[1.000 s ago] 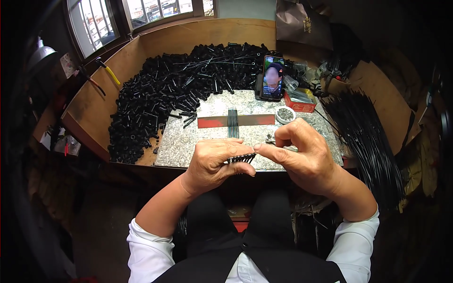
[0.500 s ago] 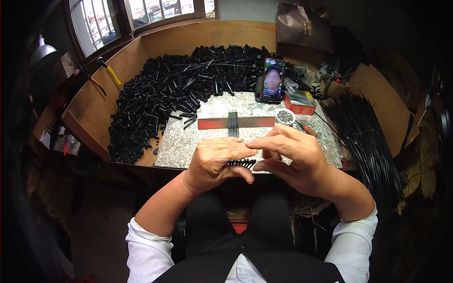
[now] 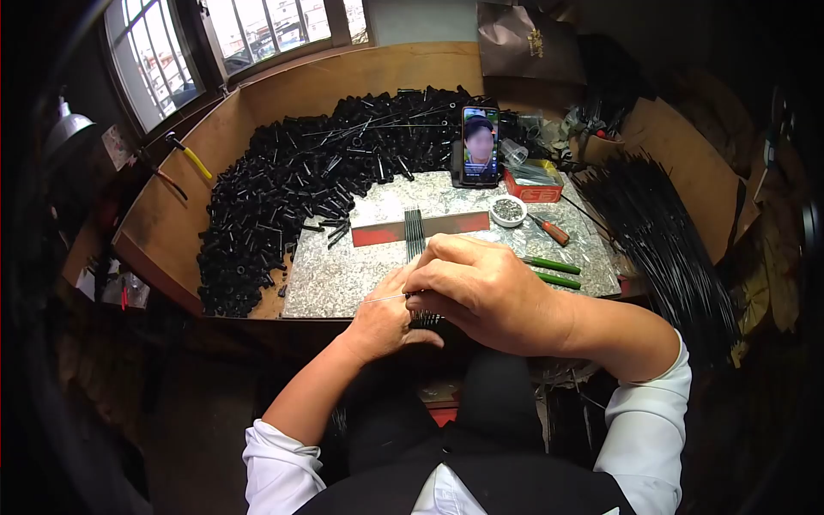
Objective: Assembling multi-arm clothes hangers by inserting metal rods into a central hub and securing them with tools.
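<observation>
My left hand (image 3: 378, 324) is closed round a row of thin black rods (image 3: 415, 225), its thumb stretched out below them. The rods' far ends rest across a flat bar (image 3: 459, 224), red and grey, on the speckled board. Over the near part of the row, my right hand (image 3: 489, 279) is closed in a pinch. A thin pale wire (image 3: 382, 299) runs left from its fingertips across the back of my left hand. The fingertips partly hide the near rod ends.
Black tubular pieces (image 3: 292, 172) are heaped at the left and back. A phone (image 3: 480, 146) stands behind the board (image 3: 326, 279). Rightward lie a dish of small metal parts (image 3: 508, 210), a red box (image 3: 534, 183), a screwdriver (image 3: 554, 232), green-handled pliers (image 3: 558, 280) and long black rods (image 3: 669, 240).
My right hand has moved left and closed in a pinch over the near rod ends. The green-handled pliers it hid now show. The view has shifted slightly.
</observation>
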{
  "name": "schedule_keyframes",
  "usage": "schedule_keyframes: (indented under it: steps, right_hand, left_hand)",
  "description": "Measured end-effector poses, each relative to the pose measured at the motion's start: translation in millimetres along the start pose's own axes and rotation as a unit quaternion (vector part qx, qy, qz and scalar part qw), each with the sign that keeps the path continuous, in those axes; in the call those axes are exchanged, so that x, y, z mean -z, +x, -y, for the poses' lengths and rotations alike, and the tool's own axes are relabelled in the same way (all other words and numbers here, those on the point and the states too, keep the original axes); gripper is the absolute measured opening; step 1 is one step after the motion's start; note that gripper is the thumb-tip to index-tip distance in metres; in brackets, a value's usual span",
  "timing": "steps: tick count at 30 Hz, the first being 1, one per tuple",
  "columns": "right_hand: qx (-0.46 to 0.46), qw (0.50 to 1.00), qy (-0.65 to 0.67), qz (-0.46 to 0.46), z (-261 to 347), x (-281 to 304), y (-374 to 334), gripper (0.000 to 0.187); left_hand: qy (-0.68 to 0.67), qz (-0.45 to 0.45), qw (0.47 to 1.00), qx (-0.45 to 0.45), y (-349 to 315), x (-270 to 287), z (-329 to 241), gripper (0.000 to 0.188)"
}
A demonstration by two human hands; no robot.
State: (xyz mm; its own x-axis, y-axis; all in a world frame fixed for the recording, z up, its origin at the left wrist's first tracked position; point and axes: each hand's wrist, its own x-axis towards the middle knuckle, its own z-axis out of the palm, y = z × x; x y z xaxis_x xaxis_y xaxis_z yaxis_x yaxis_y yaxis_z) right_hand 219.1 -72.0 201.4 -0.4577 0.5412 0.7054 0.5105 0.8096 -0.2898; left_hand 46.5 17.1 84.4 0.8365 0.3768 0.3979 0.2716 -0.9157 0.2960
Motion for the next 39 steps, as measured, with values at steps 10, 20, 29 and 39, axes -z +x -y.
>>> schedule_keyframes:
  steps: [10, 20, 29, 39]
  right_hand:
    - [0.000, 1.000, 0.011, 0.002, 16, 89, 67, 0.009]
    - [-0.081, 0.907, -0.355, -0.211, 47, 164, 116, 0.037]
    - [-0.210, 0.948, 0.239, 0.006, 5, -55, -86, 0.036]
    - [-0.403, 0.562, 0.631, -0.352, -12, -164, -101, 0.045]
  left_hand:
    - [-0.032, -0.046, 0.998, -0.033, 19, 9, 5, 0.068]
    - [-0.278, 0.041, 0.960, 0.025, 73, 70, -41, 0.010]
    - [-0.563, -0.291, 0.698, 0.334, -5, -8, 7, 0.016]
    - [-0.635, -0.384, 0.571, 0.351, -35, -49, -32, 0.026]
